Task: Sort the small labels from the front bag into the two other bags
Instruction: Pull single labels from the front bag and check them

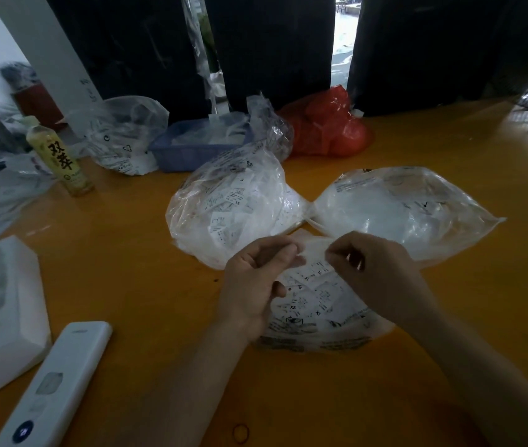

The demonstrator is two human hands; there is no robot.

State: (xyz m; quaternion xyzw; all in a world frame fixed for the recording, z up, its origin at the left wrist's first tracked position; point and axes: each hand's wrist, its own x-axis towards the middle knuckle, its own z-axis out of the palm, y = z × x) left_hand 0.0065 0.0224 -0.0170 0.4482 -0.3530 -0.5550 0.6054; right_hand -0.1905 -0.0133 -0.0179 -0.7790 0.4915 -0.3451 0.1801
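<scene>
Left hand (pixel 258 279) reaching in from the lower middle, forearm angled up toward the front bag (pixel 316 304), palm turned rightward, fingers curled, thumb and forefinger pinched on the bag's upper left rim. Right hand (pixel 374 269) coming in from the lower right, back of the hand up, fingers curled tight and pinched on the same rim at its upper right. Both grips closed on thin clear plastic, the mouth of the front bag stretched between them. Whether either pinch also has a label in it: cannot tell.

Front bag flat on the orange table (pixel 127 253), its body lying below and between the two grips, partly under the right wrist. Small labels (pixel 308 291) inside it, white slips printed XS and XL, heaped just below the pinched rim.

Beyond the front bag, touching its far edge: left bag (pixel 224 208), clear, bulging, full of white printed slips, up and to the left of the front bag; right bag (pixel 401 208), clear, flatter, pale contents, up and to the right. The two meeting at a pinch point straight behind the front bag.

Farther behind the front bag: blue tray (pixel 172 150), red bag (pixel 330 127). Well left of the front bag: yellow drink bottle (pixel 59 156). Near left of it, toward the table's front edge: white remote (pixel 59 382). Just in front of the front bag: rubber band (pixel 241 433).
</scene>
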